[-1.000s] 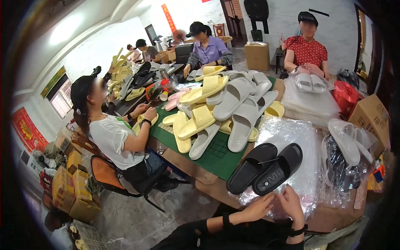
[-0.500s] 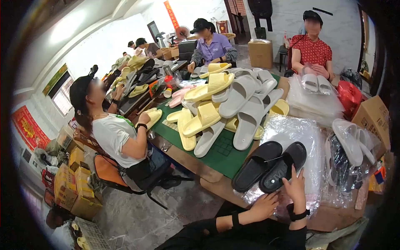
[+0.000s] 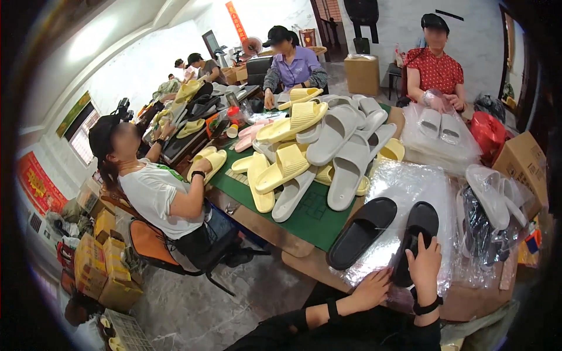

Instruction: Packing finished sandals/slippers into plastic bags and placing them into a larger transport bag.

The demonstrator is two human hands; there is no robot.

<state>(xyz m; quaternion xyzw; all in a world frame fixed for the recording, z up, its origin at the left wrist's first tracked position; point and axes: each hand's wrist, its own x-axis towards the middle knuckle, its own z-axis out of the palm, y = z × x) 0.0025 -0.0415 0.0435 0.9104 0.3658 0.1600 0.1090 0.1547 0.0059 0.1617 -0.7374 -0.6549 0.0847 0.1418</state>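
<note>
One black, broad-strapped slipper (image 3: 422,217) lies sole-down under the right fingers (image 3: 421,245), toe pointing away, while its black mate (image 3: 360,235) lies sole-down beyond the left fingers (image 3: 381,282).

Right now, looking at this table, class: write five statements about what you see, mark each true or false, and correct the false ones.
1. The right hand touches a black slipper. True.
2. Grey slippers and yellow slippers share one pile. True.
3. Both hands hold yellow slippers. False: the left hand is beside the black slipper that the right touches.
4. The black slippers touch each other. False: plastic shows between them.
5. The orange chair is left of the green mat. True.
</note>
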